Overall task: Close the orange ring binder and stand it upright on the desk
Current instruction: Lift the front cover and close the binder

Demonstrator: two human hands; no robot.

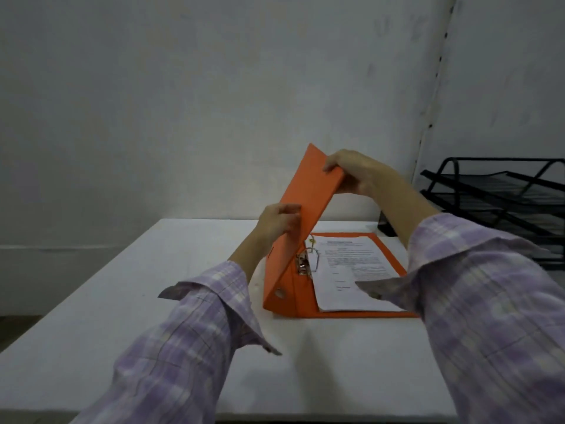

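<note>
White desk (pixel 128 301) bears the binder (pixel 305 209), its stiff cover half raised over paper (pixel 351 270); left hand (pixel 279 223) and right hand (pixel 356 172) pinch the cover's edges, likely the best hold on smooth board.

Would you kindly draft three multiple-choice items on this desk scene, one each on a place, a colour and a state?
1. Where is the black wire tray?
A. at the desk's far right
B. at the desk's near left
C. under the desk

2. What colour is the binder?
A. blue
B. green
C. orange

3. How does the binder's cover stand?
A. flat open
B. half raised
C. fully shut

Key:
1 A: the black wire tray sits at the right edge.
2 C: the binder is orange.
3 B: the left hand and right hand hold the cover slanted above the papers.
</note>
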